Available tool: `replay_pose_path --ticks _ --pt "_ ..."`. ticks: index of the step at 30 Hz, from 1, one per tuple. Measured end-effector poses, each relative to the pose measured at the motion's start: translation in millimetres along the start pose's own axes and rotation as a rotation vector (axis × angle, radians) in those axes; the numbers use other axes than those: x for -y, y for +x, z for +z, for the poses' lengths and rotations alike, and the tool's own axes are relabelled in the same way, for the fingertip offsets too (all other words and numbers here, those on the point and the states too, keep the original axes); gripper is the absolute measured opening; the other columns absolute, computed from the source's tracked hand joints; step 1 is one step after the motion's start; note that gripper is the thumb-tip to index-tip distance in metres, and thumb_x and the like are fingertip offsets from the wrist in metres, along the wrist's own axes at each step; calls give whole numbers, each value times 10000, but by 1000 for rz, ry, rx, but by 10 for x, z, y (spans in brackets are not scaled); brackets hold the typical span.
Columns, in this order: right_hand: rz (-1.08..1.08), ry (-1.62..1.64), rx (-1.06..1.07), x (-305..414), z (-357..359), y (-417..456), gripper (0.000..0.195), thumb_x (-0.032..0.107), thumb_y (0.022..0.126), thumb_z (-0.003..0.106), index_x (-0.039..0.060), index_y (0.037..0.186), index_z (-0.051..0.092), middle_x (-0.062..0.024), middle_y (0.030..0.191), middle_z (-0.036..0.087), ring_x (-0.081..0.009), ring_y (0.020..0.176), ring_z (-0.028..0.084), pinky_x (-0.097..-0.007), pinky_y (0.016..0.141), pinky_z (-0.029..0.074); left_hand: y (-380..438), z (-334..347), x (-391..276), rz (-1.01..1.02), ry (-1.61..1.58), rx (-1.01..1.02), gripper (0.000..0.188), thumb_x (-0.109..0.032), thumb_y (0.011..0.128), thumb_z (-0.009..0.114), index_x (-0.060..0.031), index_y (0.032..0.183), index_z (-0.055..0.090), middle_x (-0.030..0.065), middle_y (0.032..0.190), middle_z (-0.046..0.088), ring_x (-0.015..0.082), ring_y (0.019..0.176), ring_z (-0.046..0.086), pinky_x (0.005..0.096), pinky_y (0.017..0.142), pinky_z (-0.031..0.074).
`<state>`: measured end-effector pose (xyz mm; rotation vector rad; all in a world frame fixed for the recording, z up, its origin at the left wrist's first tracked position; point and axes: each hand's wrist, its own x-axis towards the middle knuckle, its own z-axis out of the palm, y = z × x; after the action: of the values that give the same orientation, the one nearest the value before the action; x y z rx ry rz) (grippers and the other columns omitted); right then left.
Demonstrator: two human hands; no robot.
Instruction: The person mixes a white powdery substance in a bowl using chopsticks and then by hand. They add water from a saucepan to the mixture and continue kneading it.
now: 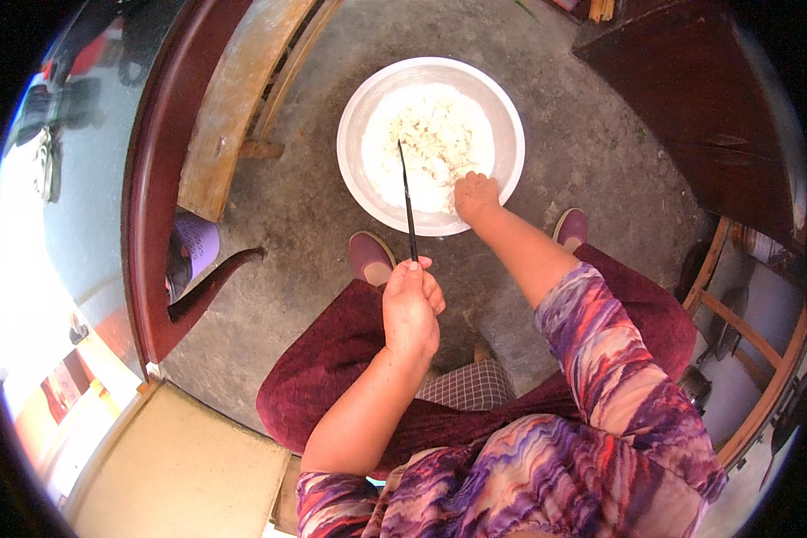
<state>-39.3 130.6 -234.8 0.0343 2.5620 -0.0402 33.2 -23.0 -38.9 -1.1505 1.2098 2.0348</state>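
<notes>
A wide metal basin [508, 114] stands on the floor before me, with white flour and pale crumbly lumps [437, 128] in it. My left hand [413, 306] holds a thin dark stick [408, 202] by its near end; the far end reaches over the flour. Over the basin's near right edge, my right hand [477, 194] touches the flour with its fingers bent. Whether it grips any of the mixture cannot be told, as its fingertips are partly hidden.
My shoes [371, 254] are on the concrete floor [296, 269] near the basin. A wooden bench [225, 114] and a dark red curved wooden frame [155, 181] stand left, with a purple perforated container [202, 243] behind. Dark wooden furniture [699, 114] and a wooden rack [740, 329] are at right.
</notes>
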Motion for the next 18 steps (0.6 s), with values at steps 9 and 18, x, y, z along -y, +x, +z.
replay_pose_path --ticks 9,18 --pt "58 506 -11 149 -218 -23 255 228 891 559 17 888 702 -179 960 679 -343 929 645 -398 832 499 20 41 -101 -9 -12 52 182 -208 1011 400 -59 929 465 -36 588 301 79 478 251 249 455 230" --pt "61 1246 -20 59 -597 -205 256 212 910 569 14 1046 658 -116 1057 668 -229 870 637 -305 804 488 126 86 -45 -3 29 144 227 -227 1018 386 -44 922 481 -38 585 290 83 475 254 254 452 224"
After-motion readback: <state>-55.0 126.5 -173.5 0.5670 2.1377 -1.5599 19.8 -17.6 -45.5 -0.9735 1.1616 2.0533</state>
